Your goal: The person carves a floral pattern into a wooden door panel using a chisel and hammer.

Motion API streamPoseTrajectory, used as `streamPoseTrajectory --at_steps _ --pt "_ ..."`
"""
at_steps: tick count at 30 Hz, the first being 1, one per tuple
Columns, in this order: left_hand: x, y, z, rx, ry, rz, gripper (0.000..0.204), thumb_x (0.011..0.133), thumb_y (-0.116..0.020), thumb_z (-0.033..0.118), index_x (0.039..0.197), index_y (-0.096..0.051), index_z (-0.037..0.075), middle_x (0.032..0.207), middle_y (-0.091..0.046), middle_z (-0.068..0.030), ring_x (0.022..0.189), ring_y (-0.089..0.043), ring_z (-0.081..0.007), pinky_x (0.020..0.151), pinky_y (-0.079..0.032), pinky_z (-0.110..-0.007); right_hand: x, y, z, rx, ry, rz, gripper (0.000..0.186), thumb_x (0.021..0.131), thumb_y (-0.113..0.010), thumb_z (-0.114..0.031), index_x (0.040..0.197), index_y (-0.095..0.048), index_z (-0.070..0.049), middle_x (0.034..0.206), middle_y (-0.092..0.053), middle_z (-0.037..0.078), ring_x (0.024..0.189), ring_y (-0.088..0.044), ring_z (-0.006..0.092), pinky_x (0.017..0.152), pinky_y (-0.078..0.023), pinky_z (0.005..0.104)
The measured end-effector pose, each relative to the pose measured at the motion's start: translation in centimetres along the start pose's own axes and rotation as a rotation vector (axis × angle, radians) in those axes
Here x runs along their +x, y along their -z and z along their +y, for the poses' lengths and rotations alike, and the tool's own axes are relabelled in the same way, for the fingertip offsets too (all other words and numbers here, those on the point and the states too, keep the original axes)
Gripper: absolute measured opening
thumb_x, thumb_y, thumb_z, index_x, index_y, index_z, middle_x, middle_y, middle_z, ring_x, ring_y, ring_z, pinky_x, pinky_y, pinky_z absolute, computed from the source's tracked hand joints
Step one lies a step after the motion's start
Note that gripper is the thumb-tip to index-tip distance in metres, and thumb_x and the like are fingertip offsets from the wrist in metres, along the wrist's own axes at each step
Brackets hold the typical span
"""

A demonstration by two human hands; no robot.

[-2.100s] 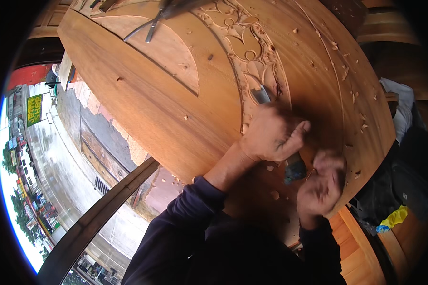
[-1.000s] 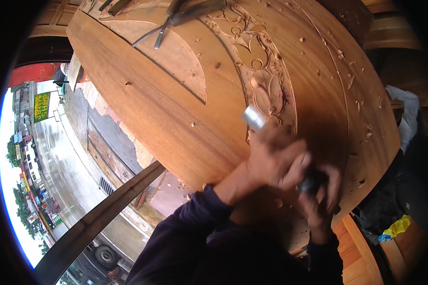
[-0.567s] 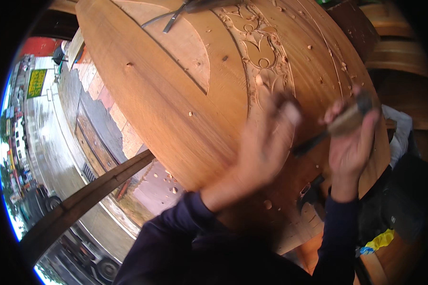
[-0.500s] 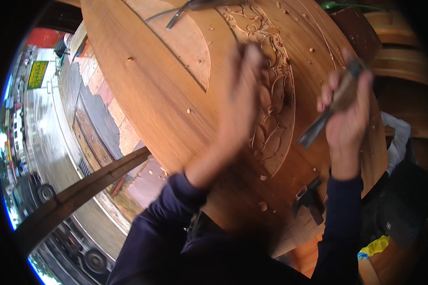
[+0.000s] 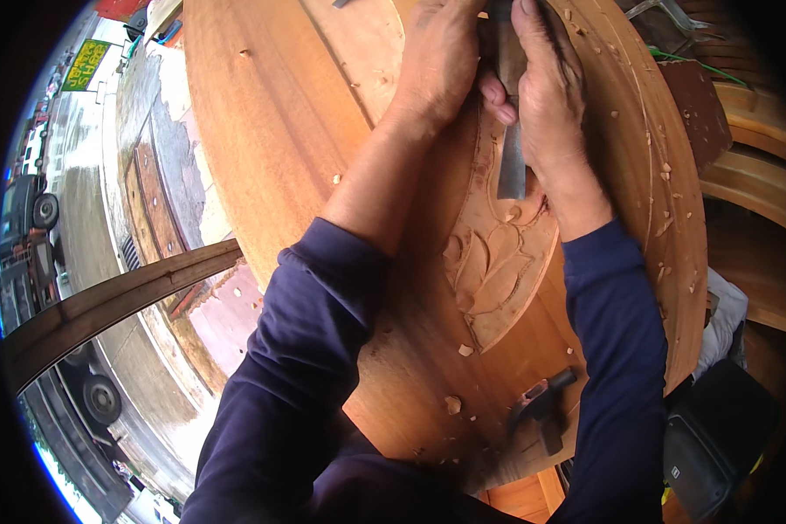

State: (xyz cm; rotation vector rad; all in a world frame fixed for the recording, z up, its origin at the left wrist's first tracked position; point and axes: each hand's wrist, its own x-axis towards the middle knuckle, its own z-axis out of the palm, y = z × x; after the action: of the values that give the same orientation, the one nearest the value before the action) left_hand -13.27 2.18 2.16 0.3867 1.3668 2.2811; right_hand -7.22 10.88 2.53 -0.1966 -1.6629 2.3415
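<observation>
A large wooden panel [image 5: 262,105] carries a carved leaf band [image 5: 485,271] down its middle, with loose chips around. My right hand [image 5: 550,105] grips a chisel by its handle near the top edge; the flat steel blade [image 5: 512,166] points back toward me over the carving. My left hand [image 5: 437,61] is just left of the handle, its fingers curled and cut off by the top edge, so what they hold is unclear. A dark-headed hammer [image 5: 546,406] lies low on the panel, beside my right sleeve.
Another metal tool [image 5: 341,3] shows at the top edge. A wooden post [image 5: 122,288] crosses the left, with a wet street and vehicles [image 5: 105,402] beyond. Curved wooden pieces [image 5: 751,183], a black bag [image 5: 716,437] and pale cloth [image 5: 725,310] are at the right.
Both hands have risen to the top of the picture and drawn together, and the chisel now points down instead of down-left. The view has shifted, showing more of the hammer and lower carving.
</observation>
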Motion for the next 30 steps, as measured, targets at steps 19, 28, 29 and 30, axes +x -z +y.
streamPoseTrajectory --at_steps 19,28,29,30 --pt "-0.2 -1.1 -2.0 -0.168 -0.464 -0.095 0.031 0.11 -0.056 0.03 0.127 -0.061 0.005 0.113 -0.064 -0.0024 0.103 -0.059 -0.0104 0.09 -0.048 -0.025 -0.8 -0.8 -0.7 -0.11 0.25 -0.005 0.047 0.112 -0.04 -0.044 0.132 -0.06 -0.007 0.081 -0.061 -0.001 0.046 -0.043 0.0055 0.038 -0.03 0.0201" --pt "-0.2 -0.1 -1.6 -0.004 -0.529 0.017 0.018 0.107 -0.057 0.022 0.111 -0.064 0.005 0.099 -0.063 0.0002 0.091 -0.055 -0.0081 0.08 -0.046 -0.023 -1.6 -0.9 -0.8 -0.036 0.139 -0.079 0.044 0.112 -0.041 -0.046 0.127 -0.06 -0.009 0.074 -0.056 -0.002 0.043 -0.041 0.0066 0.037 -0.03 0.0211" --pt "0.2 0.3 -1.7 -0.002 -0.567 0.017 0.016 0.107 -0.057 0.02 0.105 -0.064 0.006 0.095 -0.062 0.001 0.088 -0.054 -0.0077 0.078 -0.045 -0.023 -1.7 -1.3 -0.9 -0.038 0.084 -0.047 0.044 0.111 -0.041 -0.046 0.125 -0.06 -0.01 0.073 -0.055 -0.002 0.042 -0.041 0.007 0.037 -0.03 0.0215" --pt "0.5 0.7 -1.7 0.035 -0.567 0.017 0.016 0.106 -0.056 0.019 0.101 -0.063 0.006 0.09 -0.06 0.0018 0.084 -0.052 -0.0073 0.075 -0.044 -0.023 -1.6 -1.2 -0.8 -0.051 0.057 -0.053 0.043 0.111 -0.042 -0.047 0.124 -0.06 -0.01 0.073 -0.055 -0.001 0.042 -0.04 0.0074 0.037 -0.03 0.0219"
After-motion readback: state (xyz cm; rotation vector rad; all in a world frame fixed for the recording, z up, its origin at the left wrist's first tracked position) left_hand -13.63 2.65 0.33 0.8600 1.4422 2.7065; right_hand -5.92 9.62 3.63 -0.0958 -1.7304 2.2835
